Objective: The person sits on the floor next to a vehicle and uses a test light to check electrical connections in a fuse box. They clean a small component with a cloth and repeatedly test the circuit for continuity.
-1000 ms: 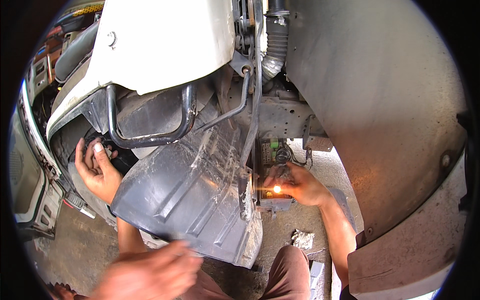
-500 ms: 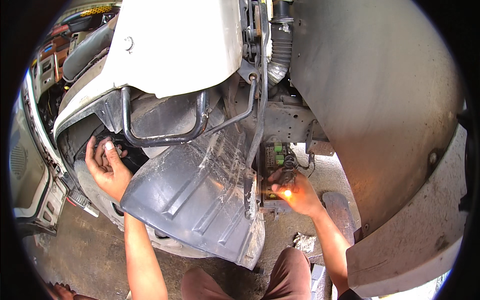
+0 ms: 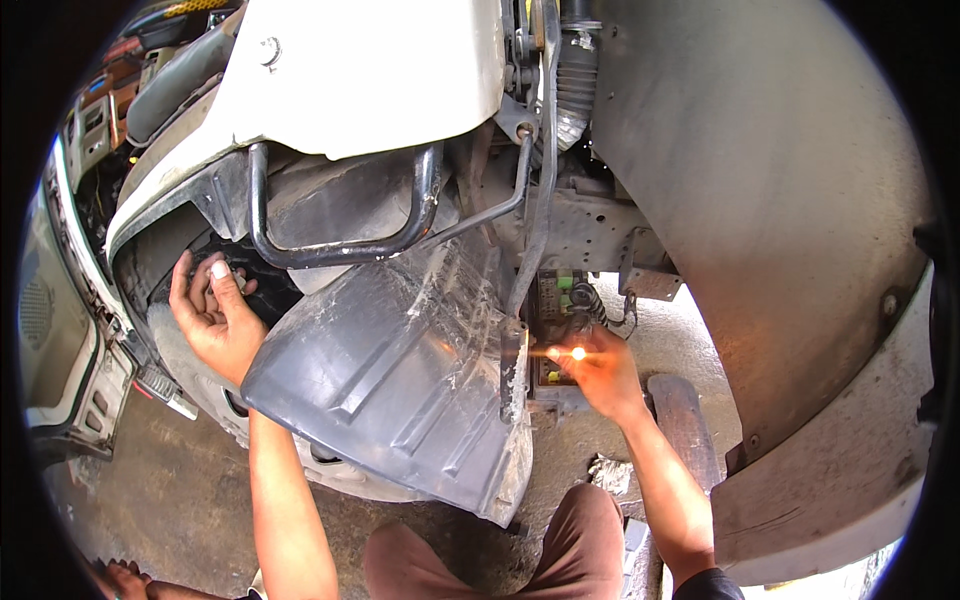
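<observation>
My right hand [image 3: 605, 375] is closed round a small test light, whose lit orange bulb [image 3: 578, 353] glares over the fingers. A black coiled cord [image 3: 592, 302] runs beside that hand. Just left of it lies an open fuse box [image 3: 548, 305] with green and yellow pieces in it; glare and the fingers hide part of the box. My left hand [image 3: 218, 325] is raised beside the wheel arch, palm up, its fingers curled and thumb bent in. Something small and pale sits at its fingertips, too small to name.
A dark plastic mudguard [image 3: 390, 370] hangs between my arms, below a black tubular step [image 3: 340, 255] and a white body panel [image 3: 370, 80]. A large grey panel [image 3: 760, 200] stands at right. A crumpled rag [image 3: 610, 474] lies on the floor. Another person's limb [image 3: 128, 578] shows at lower left.
The view has shifted slightly, so the vehicle sits a little higher and further right. My right hand with the lit bulb has moved up a little. The left hand keeps its pose.
</observation>
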A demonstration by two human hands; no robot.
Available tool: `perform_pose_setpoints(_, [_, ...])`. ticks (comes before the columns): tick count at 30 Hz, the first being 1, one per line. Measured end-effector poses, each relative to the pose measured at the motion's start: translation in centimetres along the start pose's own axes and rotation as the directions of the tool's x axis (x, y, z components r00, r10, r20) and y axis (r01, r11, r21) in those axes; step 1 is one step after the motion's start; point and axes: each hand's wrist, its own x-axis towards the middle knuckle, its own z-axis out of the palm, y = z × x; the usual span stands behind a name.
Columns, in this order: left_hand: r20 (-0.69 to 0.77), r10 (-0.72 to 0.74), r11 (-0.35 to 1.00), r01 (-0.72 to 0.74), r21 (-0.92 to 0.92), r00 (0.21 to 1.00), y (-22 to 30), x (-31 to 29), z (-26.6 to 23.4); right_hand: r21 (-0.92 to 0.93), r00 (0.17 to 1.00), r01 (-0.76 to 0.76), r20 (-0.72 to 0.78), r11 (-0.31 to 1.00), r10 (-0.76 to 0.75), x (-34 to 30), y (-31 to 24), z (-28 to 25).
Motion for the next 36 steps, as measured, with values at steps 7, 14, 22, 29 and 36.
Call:
perform_pose_setpoints(7, [0.000,-0.003,1.000,0.003,0.003,1.000,-0.1,0.0,0.0,-0.125,0.984,0.145,-0.082,0.981,-0.156,-0.3,1.0,1.5])
perform_pose_setpoints(14, [0.006,-0.006,1.000,0.006,0.012,1.000,-0.3,0.2,-0.1,-0.044,0.990,0.087,-0.109,0.995,-0.092,-0.3,1.3,1.8])
perform_pose_setpoints(22, [-0.002,-0.006,1.000,0.006,0.015,1.000,0.0,0.0,0.0,-0.111,1.000,0.007,-0.019,0.994,-0.009,-0.3,0.4,1.2])
perform_pose_setpoints(29, [0.005,-0.002,1.000,0.002,0.000,1.000,-0.3,0.0,0.0,-0.034,0.995,0.091,-0.046,0.995,-0.092,0.2,0.6,1.6])
perform_pose_setpoints(36, [0.016,-0.009,1.000,0.009,-0.003,1.000,-0.4,0.1,0.0,0.167,0.995,0.071,-0.077,0.983,-0.059,0.9,0.4,1.0])
